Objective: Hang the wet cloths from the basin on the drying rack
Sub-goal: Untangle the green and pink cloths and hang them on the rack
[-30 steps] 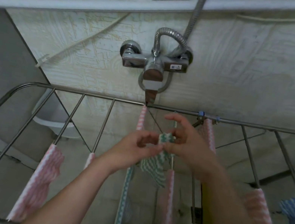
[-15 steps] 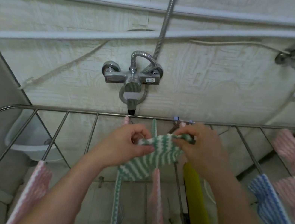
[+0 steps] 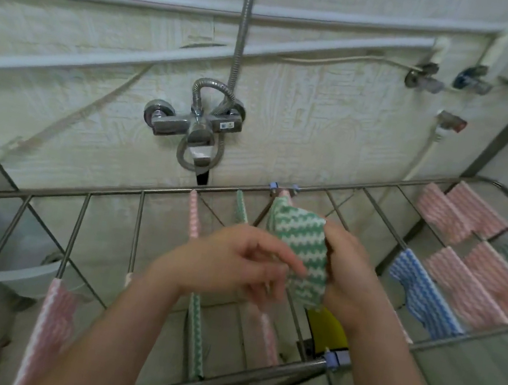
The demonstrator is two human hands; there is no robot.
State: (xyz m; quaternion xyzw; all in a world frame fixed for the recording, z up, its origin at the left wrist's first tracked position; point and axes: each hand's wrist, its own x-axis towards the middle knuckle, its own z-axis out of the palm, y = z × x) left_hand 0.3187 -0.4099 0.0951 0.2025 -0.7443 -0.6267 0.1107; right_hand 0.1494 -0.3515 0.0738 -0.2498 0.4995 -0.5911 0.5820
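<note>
The green-and-white zigzag cloth (image 3: 298,251) is bunched upright in the air above the middle rods of the drying rack (image 3: 143,196), just short of its far rail. On my feed the right hand (image 3: 349,277) has its grip closed on the cloth's right edge, fingers curled behind the fabric. The left hand (image 3: 233,263) reaches in from the left with loosely spread fingers, the index tip lying on the cloth's face. It is blurred, so I cannot tell whether that grip pinches anything.

The rack is thin, shiny metal tube with parallel rods. Pink zigzag cloths (image 3: 473,285) lie draped over its right wing beside a blue zigzag cloth (image 3: 422,290), and more pink and green strips hang from the middle rods. A yellow cloth (image 3: 328,331) hangs below the right wrist.

A pale plastic basin (image 3: 12,265) with a rounded rim sits on the floor at the left, seen through the rods. I cannot tell what lies in it.

A chrome shower mixer (image 3: 196,124) is fixed to the embossed, off-white wall behind.
</note>
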